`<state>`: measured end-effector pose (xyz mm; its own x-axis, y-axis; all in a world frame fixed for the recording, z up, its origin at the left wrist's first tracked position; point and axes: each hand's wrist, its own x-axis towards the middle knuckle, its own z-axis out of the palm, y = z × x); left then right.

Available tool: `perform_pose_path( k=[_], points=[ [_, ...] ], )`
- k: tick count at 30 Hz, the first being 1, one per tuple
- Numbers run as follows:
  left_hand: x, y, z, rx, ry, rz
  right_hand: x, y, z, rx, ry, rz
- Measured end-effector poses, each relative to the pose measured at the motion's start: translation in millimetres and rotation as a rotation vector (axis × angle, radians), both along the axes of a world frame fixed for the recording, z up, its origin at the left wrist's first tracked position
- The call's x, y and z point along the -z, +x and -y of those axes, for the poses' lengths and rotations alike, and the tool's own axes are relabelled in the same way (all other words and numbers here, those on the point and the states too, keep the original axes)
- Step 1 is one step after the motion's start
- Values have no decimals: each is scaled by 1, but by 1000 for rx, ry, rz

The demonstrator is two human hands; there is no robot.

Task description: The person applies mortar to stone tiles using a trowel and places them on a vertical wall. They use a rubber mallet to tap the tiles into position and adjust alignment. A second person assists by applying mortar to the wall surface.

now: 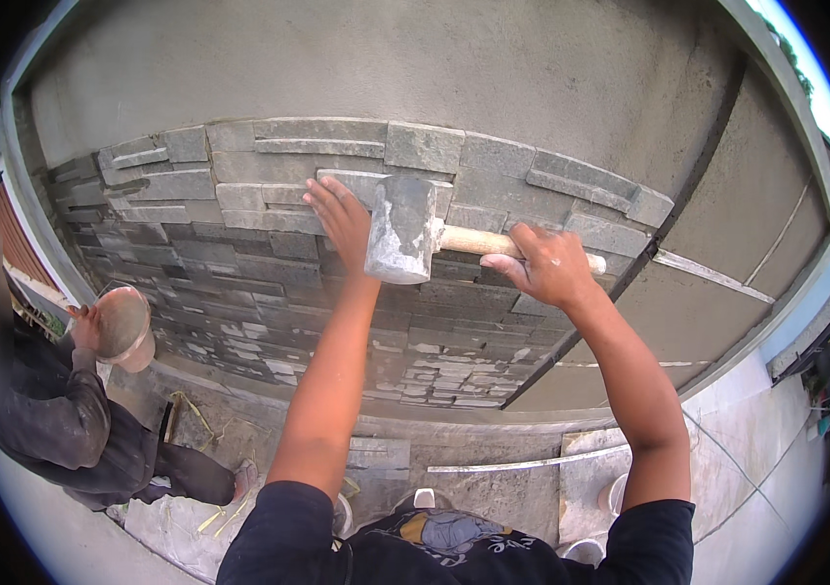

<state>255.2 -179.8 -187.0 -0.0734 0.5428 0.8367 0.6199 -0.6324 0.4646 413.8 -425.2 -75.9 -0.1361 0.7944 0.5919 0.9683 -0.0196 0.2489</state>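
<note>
My right hand [553, 265] is wrapped round the pale wooden handle of a mallet [401, 230]. Its thick grey head, smeared with white, is up in front of the stone-clad wall [269, 268]. Whether the head touches the stone I cannot tell. Just left of it, my left hand [339, 213] lies with fingers stretched out against a grey stone strip [352, 182] near the top courses. The mallet head hides part of that strip. Around both hands are grey stone pieces of differing lengths and thicknesses, set in rows.
Smooth grey render [454, 58] covers the wall above the stone. A dark vertical groove [698, 175] runs down at the right. At the left, another person holds a bucket [127, 331]. A long pale strip [522, 463] and a white bucket [614, 495] are on the ground.
</note>
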Motion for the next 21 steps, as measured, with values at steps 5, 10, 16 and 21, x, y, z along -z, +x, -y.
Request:
perform_pose_path(
  k=[5, 10, 16, 21],
  points=[
    [-6, 4, 11, 12, -235, -109, 124, -11, 56, -82, 145, -577],
    [-13, -1, 9, 29, -243, -77, 213, -1, 73, 14, 353, -1225],
    [-5, -4, 12, 48, -234, -89, 234, 20, 24, -147, 566, -1468],
    [0, -3, 7, -97, -128, -119, 207, 16, 14, -47, 458, -1572]
  ],
)
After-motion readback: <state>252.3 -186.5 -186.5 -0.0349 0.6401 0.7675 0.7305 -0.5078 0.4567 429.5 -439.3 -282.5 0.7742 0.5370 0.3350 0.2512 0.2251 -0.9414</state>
